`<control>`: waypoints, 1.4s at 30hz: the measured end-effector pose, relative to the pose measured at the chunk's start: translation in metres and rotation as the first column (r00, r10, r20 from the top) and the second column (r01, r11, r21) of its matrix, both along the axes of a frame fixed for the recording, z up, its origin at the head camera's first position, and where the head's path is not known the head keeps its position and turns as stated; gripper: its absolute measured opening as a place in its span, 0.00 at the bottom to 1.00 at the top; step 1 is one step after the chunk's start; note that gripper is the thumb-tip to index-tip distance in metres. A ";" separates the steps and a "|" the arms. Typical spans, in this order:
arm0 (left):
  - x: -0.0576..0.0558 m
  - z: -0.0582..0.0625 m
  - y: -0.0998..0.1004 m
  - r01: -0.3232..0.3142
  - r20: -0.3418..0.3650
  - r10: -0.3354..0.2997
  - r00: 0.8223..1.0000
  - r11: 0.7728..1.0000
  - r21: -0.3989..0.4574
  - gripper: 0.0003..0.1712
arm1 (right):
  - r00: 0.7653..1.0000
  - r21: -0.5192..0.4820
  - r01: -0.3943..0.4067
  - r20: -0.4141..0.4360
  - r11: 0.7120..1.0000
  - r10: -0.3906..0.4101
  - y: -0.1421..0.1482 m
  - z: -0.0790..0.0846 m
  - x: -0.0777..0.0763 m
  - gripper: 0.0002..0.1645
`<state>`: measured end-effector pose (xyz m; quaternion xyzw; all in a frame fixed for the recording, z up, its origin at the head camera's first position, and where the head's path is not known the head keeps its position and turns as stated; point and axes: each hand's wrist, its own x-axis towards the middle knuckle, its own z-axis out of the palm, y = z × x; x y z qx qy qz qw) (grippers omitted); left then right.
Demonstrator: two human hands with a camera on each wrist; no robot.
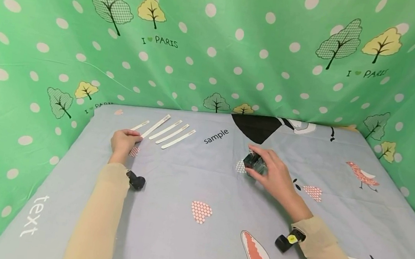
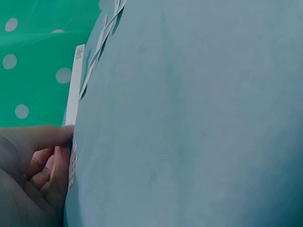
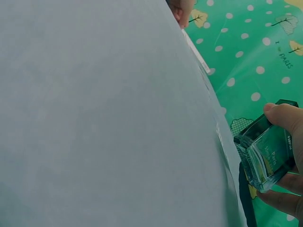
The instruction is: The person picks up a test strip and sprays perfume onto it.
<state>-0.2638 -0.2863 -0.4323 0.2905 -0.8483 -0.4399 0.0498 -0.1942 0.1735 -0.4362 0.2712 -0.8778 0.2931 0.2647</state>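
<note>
Strips are lying on the grey-blue cloth; the left hand is pinching another white strip; the right hand is gripping a glass bottle.

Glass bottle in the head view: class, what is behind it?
Part of a dotted print on the grey cloth shows left of the bottle; bottle and right hand cover what lies directly behind them.

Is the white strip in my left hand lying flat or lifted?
Lifted: the left hand pinches the white strip, and its far end shows against the green backdrop.
</note>
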 end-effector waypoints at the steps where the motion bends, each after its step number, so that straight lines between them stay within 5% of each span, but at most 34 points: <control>1: 0.000 0.000 -0.001 0.002 0.002 -0.002 1.000 1.000 0.004 0.16 | 1.000 0.001 0.001 0.002 1.000 -0.001 0.000 0.000 0.000 0.44; 30: 0.004 -0.004 -0.013 0.080 -0.070 -0.072 0.995 0.989 0.121 0.18 | 1.000 0.023 0.001 0.011 1.000 -0.001 0.000 -0.003 -0.001 0.44; 42: -0.001 0.023 -0.008 0.171 -0.144 -0.145 0.979 0.967 0.189 0.12 | 1.000 0.023 0.002 0.009 1.000 -0.003 -0.001 -0.002 -0.001 0.44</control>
